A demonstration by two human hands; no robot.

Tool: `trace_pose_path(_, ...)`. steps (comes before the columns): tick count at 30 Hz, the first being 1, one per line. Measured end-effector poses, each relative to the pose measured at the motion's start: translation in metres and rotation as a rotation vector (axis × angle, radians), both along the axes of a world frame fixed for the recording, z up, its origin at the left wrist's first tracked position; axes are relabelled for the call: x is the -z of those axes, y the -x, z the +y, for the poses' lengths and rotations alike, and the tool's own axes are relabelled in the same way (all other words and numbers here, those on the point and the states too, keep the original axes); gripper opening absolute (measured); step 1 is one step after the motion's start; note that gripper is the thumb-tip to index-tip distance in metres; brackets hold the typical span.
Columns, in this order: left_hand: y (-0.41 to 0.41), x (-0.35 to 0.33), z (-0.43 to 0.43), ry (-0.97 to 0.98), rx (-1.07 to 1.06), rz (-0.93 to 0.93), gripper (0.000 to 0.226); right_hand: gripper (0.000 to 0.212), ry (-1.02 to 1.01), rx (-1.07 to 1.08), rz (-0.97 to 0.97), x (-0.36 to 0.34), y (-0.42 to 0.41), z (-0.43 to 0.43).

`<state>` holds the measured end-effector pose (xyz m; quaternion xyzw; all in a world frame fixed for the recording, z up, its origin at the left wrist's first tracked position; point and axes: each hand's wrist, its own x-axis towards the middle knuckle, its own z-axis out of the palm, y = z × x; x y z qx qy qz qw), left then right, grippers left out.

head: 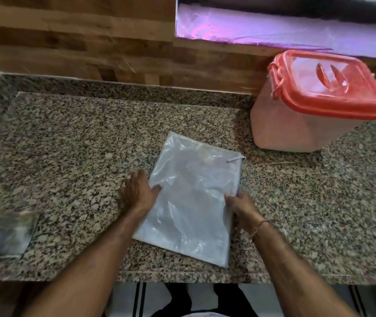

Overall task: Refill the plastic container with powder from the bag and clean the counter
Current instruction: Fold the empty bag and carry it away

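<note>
A flat, empty-looking white plastic bag (pixel 191 197) lies on the speckled granite counter (pixel 79 143) in front of me. My left hand (pixel 138 191) rests at the bag's left edge, thumb laid on the plastic and fingers spread on the counter. My right hand (pixel 243 209) pinches the bag's right edge. The clear plastic container (pixel 305 120) with its red clip-on lid (pixel 328 81) shut stands at the back right, apart from the bag.
A second, smaller folded plastic sheet (pixel 6 234) lies at the counter's front left. Wood-pattern wall tiles (pixel 91 42) run behind the counter, with a window ledge (pixel 274 28) at the upper right. The counter's front edge is just below my forearms.
</note>
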<state>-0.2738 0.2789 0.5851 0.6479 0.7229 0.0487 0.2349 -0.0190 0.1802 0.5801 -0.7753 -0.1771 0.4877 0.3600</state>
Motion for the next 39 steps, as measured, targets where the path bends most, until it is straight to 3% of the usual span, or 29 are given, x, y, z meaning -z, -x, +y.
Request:
trace_pose_path(5, 0.003, 0.008, 0.002, 0.145, -0.174, -0.228, 0.031, 0.019, -0.001, -0.075, -0.127, -0.004, -0.008, 0.001)
trace_pose_path(7, 0.015, 0.021, 0.001, 0.205, -0.265, -0.348, 0.027, 0.015, -0.004, -0.092, -0.22, -0.006, -0.015, 0.0)
trace_pose_path(9, 0.029, 0.027, 0.004, 0.273, -0.366, -0.511, 0.026, 0.028, -0.013, -0.099, -0.25, -0.014, -0.023, 0.0)
trace_pose_path(12, 0.039, 0.013, 0.015, 0.297, -0.467, -0.755, 0.018, 0.031, -0.062, -0.1, -0.088, -0.035, -0.028, 0.01)
trace_pose_path(15, 0.038, -0.022, 0.033, 0.197, -0.433, -0.854, 0.012, 0.019, -0.19, -0.042, 0.121, -0.064, -0.025, 0.03)
trace_pose_path(20, 0.033, -0.078, 0.049, 0.018, -0.411, -0.957, 0.03, 0.038, -0.343, 0.055, 0.23, -0.102, -0.019, 0.06)
trace_pose_path(25, 0.031, -0.089, 0.022, -0.015, -0.41, -0.816, 0.048, 0.046, -0.423, -0.036, 0.218, -0.1, -0.017, 0.051)
trace_pose_path(29, 0.045, -0.045, -0.018, 0.086, -0.369, -0.619, 0.075, 0.044, -0.288, -0.187, 0.122, -0.065, -0.02, 0.012)
trace_pose_path(33, 0.053, -0.008, -0.058, 0.289, -0.294, -0.468, 0.045, 0.028, -0.128, -0.317, 0.017, -0.033, -0.016, -0.025)
trace_pose_path(34, 0.054, -0.002, -0.065, 0.24, -0.296, -0.402, 0.047, 0.027, -0.117, -0.324, -0.013, -0.025, -0.018, -0.03)
trace_pose_path(36, 0.051, 0.008, -0.067, 0.011, -0.208, -0.152, 0.074, 0.032, -0.11, -0.362, -0.089, -0.015, -0.023, -0.035)
trace_pose_path(39, 0.037, 0.011, -0.056, -0.12, 0.19, 0.054, 0.105, 0.038, -0.088, -0.405, -0.158, -0.01, -0.029, -0.039)
